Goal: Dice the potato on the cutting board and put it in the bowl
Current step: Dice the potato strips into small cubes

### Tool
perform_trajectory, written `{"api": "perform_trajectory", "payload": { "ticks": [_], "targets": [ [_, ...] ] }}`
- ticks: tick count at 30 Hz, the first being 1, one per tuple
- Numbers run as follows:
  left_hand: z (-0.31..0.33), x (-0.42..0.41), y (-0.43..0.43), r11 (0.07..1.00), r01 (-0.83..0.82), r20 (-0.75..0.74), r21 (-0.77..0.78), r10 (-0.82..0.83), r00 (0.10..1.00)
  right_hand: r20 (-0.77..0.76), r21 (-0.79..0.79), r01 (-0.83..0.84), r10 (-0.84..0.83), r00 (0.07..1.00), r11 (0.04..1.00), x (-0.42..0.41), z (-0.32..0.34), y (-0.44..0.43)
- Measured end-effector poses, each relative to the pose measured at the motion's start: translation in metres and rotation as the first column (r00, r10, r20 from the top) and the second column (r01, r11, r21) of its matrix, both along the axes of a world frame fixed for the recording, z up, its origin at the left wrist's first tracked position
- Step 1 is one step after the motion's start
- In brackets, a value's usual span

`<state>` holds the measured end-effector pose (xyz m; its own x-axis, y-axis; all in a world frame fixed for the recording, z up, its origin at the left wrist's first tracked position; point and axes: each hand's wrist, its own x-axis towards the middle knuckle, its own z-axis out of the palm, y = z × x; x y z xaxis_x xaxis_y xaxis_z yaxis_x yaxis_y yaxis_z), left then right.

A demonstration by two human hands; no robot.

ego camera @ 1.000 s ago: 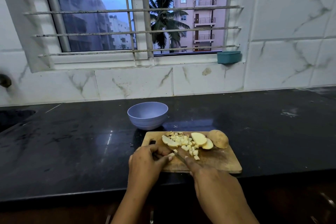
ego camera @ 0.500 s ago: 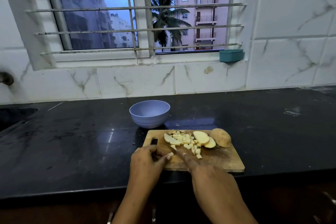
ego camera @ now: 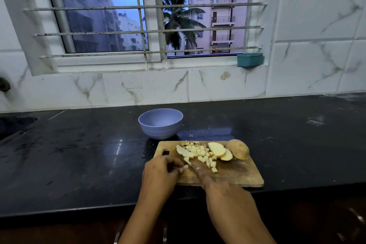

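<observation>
A wooden cutting board lies at the front edge of the black counter. On it sit a heap of diced potato, a pale slice on the left, two stacked slices and a skin-on end piece. My right hand grips a knife whose blade points up-left towards the left slice. My left hand rests on the board's front left with fingers curled down beside the blade, over a small pale potato piece that is mostly hidden. The lilac bowl stands just behind the board and looks empty.
The black counter stretches to both sides. A sink recess is at the far left. A teal container sits on the window sill. A marble-tiled wall rises behind the counter.
Both hands and the knife stay at the same spot on the board's front left. The view has shifted slightly. The potato pieces have not moved.
</observation>
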<state>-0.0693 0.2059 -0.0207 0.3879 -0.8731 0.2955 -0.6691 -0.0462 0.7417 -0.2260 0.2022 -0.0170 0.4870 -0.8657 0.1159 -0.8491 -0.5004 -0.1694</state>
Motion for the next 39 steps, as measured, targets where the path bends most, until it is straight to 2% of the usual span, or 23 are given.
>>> {"api": "perform_trajectory", "payload": {
  "ticks": [4,8,14,18,23,28,33,39],
  "targets": [
    [-0.005,0.0,0.001,0.995,-0.063,-0.091,-0.08,0.055,0.994,0.086,-0.034,0.008,-0.005,0.996,0.999,-0.006,0.0,0.001],
    [-0.006,-0.002,-0.002,0.993,-0.069,-0.123,-0.101,0.056,0.991,0.07,0.007,-0.017,0.017,0.997,1.0,-0.008,0.0,0.004],
    [-0.01,0.003,0.002,0.994,0.01,-0.112,-0.104,-0.022,0.993,0.061,-0.021,-0.018,0.02,0.998,1.0,0.0,-0.005,-0.003],
    [-0.011,0.004,0.004,0.993,-0.022,-0.087,-0.116,0.012,0.996,0.109,-0.07,-0.02,0.028,0.994,0.997,-0.003,-0.004,-0.003],
    [-0.008,0.006,0.001,0.993,-0.042,0.003,-0.107,0.043,0.999,0.082,-0.008,-0.045,0.046,0.996,0.999,-0.005,0.002,0.008],
    [-0.01,0.006,0.002,0.993,-0.022,-0.014,-0.119,0.02,1.0,-0.007,0.055,-0.044,0.044,0.999,0.998,0.003,0.006,0.011],
    [-0.011,0.005,0.006,0.992,-0.034,-0.031,-0.118,0.031,0.999,0.057,-0.025,-0.042,0.043,0.997,0.999,0.004,0.005,0.005],
    [-0.011,0.005,0.003,0.99,-0.065,-0.013,-0.129,0.064,0.998,0.074,0.042,-0.043,0.04,0.996,0.998,-0.002,0.007,0.014]
  ]
}}
